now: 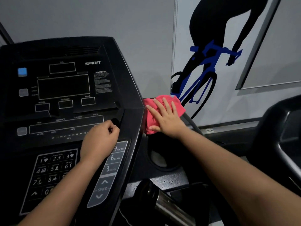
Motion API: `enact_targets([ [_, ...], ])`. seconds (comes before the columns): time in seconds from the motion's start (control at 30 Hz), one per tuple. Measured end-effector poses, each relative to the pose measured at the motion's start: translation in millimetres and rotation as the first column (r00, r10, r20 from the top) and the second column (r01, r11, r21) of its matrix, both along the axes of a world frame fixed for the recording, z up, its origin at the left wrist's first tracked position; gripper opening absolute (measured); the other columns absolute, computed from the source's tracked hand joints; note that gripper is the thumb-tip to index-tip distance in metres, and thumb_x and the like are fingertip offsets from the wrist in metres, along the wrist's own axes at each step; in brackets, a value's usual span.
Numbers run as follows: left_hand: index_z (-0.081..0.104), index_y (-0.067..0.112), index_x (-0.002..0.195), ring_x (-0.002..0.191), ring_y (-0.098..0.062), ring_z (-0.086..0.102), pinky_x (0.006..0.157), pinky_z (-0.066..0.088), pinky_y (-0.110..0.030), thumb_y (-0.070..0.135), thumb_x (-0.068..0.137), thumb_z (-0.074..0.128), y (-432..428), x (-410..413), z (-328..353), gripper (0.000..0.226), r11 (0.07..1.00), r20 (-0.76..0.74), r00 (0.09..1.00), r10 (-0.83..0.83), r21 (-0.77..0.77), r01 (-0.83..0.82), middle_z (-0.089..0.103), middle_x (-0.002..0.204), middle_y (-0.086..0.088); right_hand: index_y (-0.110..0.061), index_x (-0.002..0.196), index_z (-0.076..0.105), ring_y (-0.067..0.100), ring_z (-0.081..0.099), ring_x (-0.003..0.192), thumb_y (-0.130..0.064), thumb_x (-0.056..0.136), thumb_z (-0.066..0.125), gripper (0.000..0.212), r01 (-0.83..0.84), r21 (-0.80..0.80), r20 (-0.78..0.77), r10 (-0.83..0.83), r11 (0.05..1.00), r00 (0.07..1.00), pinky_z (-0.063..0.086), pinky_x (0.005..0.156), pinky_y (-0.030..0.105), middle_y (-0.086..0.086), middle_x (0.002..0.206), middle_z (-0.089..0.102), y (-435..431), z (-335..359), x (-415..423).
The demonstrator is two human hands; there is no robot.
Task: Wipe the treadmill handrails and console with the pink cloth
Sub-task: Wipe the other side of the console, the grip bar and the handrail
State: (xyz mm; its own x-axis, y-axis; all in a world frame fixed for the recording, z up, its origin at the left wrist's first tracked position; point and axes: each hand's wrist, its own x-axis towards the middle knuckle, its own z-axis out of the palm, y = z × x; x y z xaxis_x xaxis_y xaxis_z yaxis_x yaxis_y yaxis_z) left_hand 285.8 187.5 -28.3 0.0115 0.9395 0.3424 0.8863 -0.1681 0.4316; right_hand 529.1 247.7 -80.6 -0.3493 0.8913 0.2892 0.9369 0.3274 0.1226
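The black treadmill console (65, 88) fills the left half of the head view, with dark display windows and a number keypad. The pink cloth (169, 100) lies bunched against the console's right side edge. My right hand (164, 118) presses flat on the cloth with fingers spread and straight. My left hand (99, 141) rests on the console face near the speed keys, fingers curled, holding nothing that I can see. A chrome handrail grip (164, 203) juts out at the bottom centre, below the console.
A round cup holder (160, 159) sits in the tray right of the console. Another black machine's frame (283, 136) stands at the far right. A wall with a blue and black cyclist graphic (205, 66) is close behind.
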Motion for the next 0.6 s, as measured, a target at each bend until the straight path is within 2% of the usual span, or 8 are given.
enact_targets([
  [0.07, 0.057, 0.017, 0.075, 0.066, -0.017, 0.052, 0.054, 0.036, -0.032, 0.026, 0.092, 0.045, -2, 0, -1, 0.023, 1.0, -0.01, 1.0, -0.002, 0.005, 0.002, 0.056, 0.068, 0.004, -0.036, 0.149, 0.009, 0.033, 0.001, 0.146, -0.075, 0.078, 0.03, 0.084, -0.045, -0.029, -0.043, 0.044, 0.999, 0.998, -0.004, 0.113, 0.054, 0.005, 0.16, 0.006, -1, 6, 25],
  [0.1, 0.058, 0.017, 0.076, 0.068, -0.017, 0.052, 0.054, 0.035, -0.032, 0.025, 0.092, 0.045, -3, -1, -2, 0.022, 1.0, -0.014, 1.0, -0.007, 0.009, 0.007, 0.055, 0.069, 0.007, -0.039, 0.149, 0.007, 0.029, -0.002, 0.146, -0.072, 0.078, 0.04, 0.085, -0.056, -0.051, -0.112, 0.05, 0.997, 0.993, -0.002, 0.115, 0.053, 0.002, 0.16, 0.001, 0, 6, 38],
  [0.17, 0.059, 0.018, 0.077, 0.069, -0.016, 0.05, 0.053, 0.031, -0.031, 0.025, 0.091, 0.047, -6, -2, -3, 0.02, 1.0, -0.008, 1.0, -0.008, 0.012, 0.008, 0.054, 0.069, 0.01, -0.042, 0.148, 0.008, 0.027, 0.003, 0.145, -0.058, 0.077, 0.062, 0.09, -0.066, -0.135, -0.382, 0.01, 0.989, 0.924, 0.009, 0.117, 0.052, 0.002, 0.16, -0.001, -2, 2, 58],
  [0.23, 0.06, 0.017, 0.076, 0.068, -0.016, 0.05, 0.052, 0.029, -0.03, 0.024, 0.09, 0.048, -7, -2, -4, 0.02, 1.0, 0.001, 1.0, -0.009, 0.019, 0.009, 0.054, 0.068, 0.009, -0.043, 0.146, 0.005, 0.027, 0.012, 0.143, -0.045, 0.075, 0.073, 0.099, -0.097, -0.224, -0.612, -0.063, 0.97, 0.788, 0.016, 0.116, 0.053, 0.007, 0.158, 0.004, -4, -6, 76],
  [0.3, 0.06, 0.015, 0.076, 0.068, -0.019, 0.051, 0.053, 0.03, -0.032, 0.023, 0.09, 0.048, -7, -1, -4, 0.02, 1.0, 0.005, 1.0, -0.012, 0.029, 0.012, 0.055, 0.067, 0.007, -0.036, 0.15, 0.008, 0.023, 0.021, 0.14, -0.041, 0.074, 0.076, 0.102, -0.135, -0.286, -0.699, -0.11, 0.949, 0.707, 0.02, 0.116, 0.048, 0.009, 0.155, 0.016, -8, -11, 87],
  [0.43, 0.058, 0.014, 0.076, 0.066, -0.019, 0.051, 0.054, 0.034, -0.033, 0.023, 0.09, 0.045, -4, 2, -3, 0.021, 0.999, -0.005, 1.0, -0.01, 0.03, 0.01, 0.055, 0.065, 0.004, -0.026, 0.151, 0.01, 0.018, 0.024, 0.139, -0.041, 0.065, 0.077, 0.11, -0.131, -0.308, -0.729, -0.145, 0.942, 0.669, 0.02, 0.117, 0.038, 0.006, 0.154, 0.021, -2, -7, 83],
  [0.5, 0.056, 0.014, 0.076, 0.066, -0.019, 0.051, 0.054, 0.036, -0.034, 0.024, 0.09, 0.044, -2, 3, -2, 0.022, 1.0, 0.005, 1.0, -0.01, 0.013, 0.01, 0.055, 0.064, 0.003, -0.027, 0.152, 0.007, 0.026, 0.023, 0.14, -0.046, 0.062, 0.079, 0.117, -0.053, -0.3, -0.657, -0.166, 0.953, 0.735, 0.02, 0.116, 0.045, 0.009, 0.153, 0.02, 4, -1, 71],
  [0.6, 0.056, 0.015, 0.075, 0.068, -0.022, 0.053, 0.057, 0.04, -0.035, 0.026, 0.09, 0.042, -1, 3, -1, 0.023, 1.0, 0.001, 1.0, -0.001, -0.004, 0.001, 0.056, 0.064, 0.001, -0.033, 0.151, 0.004, 0.034, 0.013, 0.142, -0.045, 0.072, 0.077, 0.109, 0.13, -0.247, -0.513, -0.243, 0.96, 0.823, 0.012, 0.115, 0.056, 0.011, 0.157, 0.008, 3, 9, 39],
])
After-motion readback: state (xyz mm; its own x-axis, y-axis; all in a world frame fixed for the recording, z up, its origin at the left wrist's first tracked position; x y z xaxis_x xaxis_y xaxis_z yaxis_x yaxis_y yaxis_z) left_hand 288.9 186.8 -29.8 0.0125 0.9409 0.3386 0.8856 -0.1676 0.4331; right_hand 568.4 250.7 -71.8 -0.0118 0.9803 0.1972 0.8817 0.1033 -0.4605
